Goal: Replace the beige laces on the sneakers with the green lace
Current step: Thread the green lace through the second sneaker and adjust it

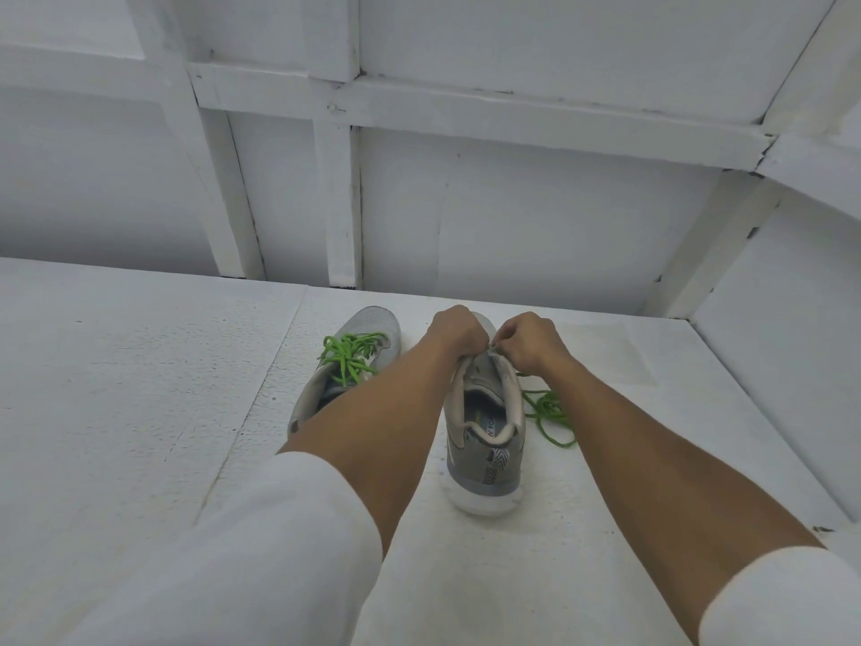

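Both hands meet at the middle of the frame, over the front of the unlaced sneaker (484, 440). The left hand (454, 333) is clenched on its lacing edge, and the right hand (526, 340) pinches the same spot. Their knuckles hide the fingertips, so I cannot tell whether a lace tip sits between them. The loose green lace (547, 412) lies in a tangle just right of that shoe, one strand running up under the right wrist. The laced sneaker (363, 326), left of centre, wears a green lace and is partly hidden by the left forearm.
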Tool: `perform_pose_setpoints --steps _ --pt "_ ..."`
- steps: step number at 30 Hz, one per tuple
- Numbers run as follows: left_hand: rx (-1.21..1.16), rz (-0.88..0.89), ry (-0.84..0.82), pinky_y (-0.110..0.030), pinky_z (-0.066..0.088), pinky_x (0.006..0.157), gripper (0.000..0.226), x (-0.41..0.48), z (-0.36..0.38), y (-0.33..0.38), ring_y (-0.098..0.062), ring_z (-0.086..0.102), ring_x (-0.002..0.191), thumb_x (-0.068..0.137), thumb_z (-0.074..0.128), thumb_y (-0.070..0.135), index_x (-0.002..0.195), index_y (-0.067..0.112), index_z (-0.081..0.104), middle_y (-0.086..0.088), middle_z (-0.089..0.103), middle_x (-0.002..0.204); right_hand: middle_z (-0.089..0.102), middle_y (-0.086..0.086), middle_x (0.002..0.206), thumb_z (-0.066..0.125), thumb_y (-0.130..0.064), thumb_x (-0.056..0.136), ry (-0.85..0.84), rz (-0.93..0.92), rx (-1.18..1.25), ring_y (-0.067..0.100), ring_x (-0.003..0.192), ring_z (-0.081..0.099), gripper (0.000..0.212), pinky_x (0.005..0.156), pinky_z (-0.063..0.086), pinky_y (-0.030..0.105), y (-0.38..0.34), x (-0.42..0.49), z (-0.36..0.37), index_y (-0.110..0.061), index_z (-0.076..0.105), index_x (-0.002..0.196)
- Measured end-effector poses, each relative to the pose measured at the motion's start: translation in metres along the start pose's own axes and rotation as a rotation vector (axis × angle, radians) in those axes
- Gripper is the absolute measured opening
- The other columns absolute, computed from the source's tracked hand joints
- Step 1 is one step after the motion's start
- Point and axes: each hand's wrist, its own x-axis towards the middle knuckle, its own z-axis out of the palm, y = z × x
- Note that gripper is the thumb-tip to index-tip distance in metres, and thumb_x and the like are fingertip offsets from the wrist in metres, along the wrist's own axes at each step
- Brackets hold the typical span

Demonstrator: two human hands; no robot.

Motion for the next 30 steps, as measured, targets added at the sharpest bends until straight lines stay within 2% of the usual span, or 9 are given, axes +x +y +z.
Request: perform_pose_setpoints --steps 5,7,11,14,16,19,22,25,30 --pt "-0.028 0.02 0.02 -0.026 0.039 0.076 0.031 -0.004 -0.005 -0.003 -0.026 0.058 0.109 0.098 0.05 0.025 0.12 0.006 0.062 -0.01 0.057 0.111 0.071 0.011 0.097 0.062 -0.008 0.087 -0.005 0.005 0.03 0.022 0.077 0.059 0.015 0.065 0.049 0.027 0.0 -0.002 0.002 -0.01 0.077 0.09" --pt "-0.039 0.022 0.013 -0.026 0.04 0.073 0.032 -0.002 -0.005 -0.003 -0.026 0.059 0.103 0.098 0.05 0.026 0.121 0.007 0.063 -0.01 0.059 0.11 0.071 0.01 0.099 0.063 -0.01 0.087 -0.014 0.007 0.037 0.022 0.082 0.06 0.015 0.065 0.047 0.025 0.0 -0.002 0.001 -0.009 0.077 0.091" --pt "0.018 0.035 0.029 -0.026 0.04 0.073 0.03 -0.003 -0.003 -0.005 -0.025 0.059 0.106 0.096 0.054 0.025 0.119 0.008 0.064 -0.008 0.061 0.116 0.071 0.009 0.1 0.063 -0.01 0.086 -0.028 0.02 0.047 0.021 0.086 0.06 0.014 0.068 0.043 0.024 0.001 -0.004 0.002 -0.01 0.077 0.09" --pt "-0.001 0.006 0.011 -0.026 0.04 0.07 0.022 -0.004 -0.003 -0.003 -0.024 0.057 0.094 0.091 0.058 0.025 0.106 0.01 0.065 -0.003 0.057 0.091 0.07 0.008 0.099 0.066 -0.01 0.084 -0.027 0.015 0.058 0.021 0.084 0.059 0.008 0.06 0.042 0.023 0.001 -0.002 0.001 -0.015 0.072 0.085" --pt "-0.045 -0.026 0.029 -0.026 0.042 0.071 0.017 -0.002 0.0 -0.001 -0.023 0.058 0.096 0.088 0.063 0.026 0.095 0.011 0.059 -0.001 0.048 0.077 0.067 0.009 0.096 0.07 -0.01 0.082 0.005 0.023 0.091 0.022 0.077 0.058 0.006 0.052 0.042 0.023 0.001 -0.001 0.002 -0.015 0.066 0.084" --pt "-0.114 -0.059 0.069 -0.027 0.042 0.07 0.021 -0.003 0.005 -0.001 -0.023 0.058 0.1 0.085 0.066 0.026 0.089 0.012 0.052 -0.004 0.057 0.09 0.069 0.009 0.091 0.072 -0.01 0.081 0.063 0.038 0.122 0.019 0.069 0.058 0.005 0.062 0.053 0.029 0.0 -0.001 0.006 -0.014 0.069 0.08" --pt "-0.152 -0.074 0.096 -0.028 0.041 0.071 0.016 -0.003 0.01 0.0 -0.025 0.058 0.104 0.087 0.063 0.022 0.091 0.013 0.051 -0.008 0.062 0.108 0.072 0.009 0.09 0.074 -0.013 0.082 0.069 0.068 0.146 0.021 0.079 0.062 0.003 0.074 0.054 0.03 0.0 -0.001 0.008 -0.011 0.074 0.08" --pt "-0.184 -0.098 0.108 -0.031 0.044 0.077 0.028 -0.004 0.016 0.002 -0.029 0.055 0.113 0.085 0.061 0.022 0.109 0.009 0.056 -0.01 0.057 0.12 0.072 0.009 0.095 0.073 -0.02 0.085 0.028 0.116 0.173 0.023 0.088 0.064 0.013 0.078 0.054 0.032 0.004 0.0 0.006 -0.008 0.077 0.09" --pt "-0.194 -0.151 0.093 -0.035 0.038 0.099 0.051 -0.006 0.022 0.002 -0.03 0.042 0.125 0.087 0.06 0.022 0.133 0.01 0.043 -0.011 0.04 0.134 0.067 0.007 0.119 0.06 -0.01 0.09 -0.113 0.044 0.135 0.022 0.112 0.058 0.022 0.088 0.045 0.028 -0.001 -0.013 -0.014 -0.009 0.072 0.109"
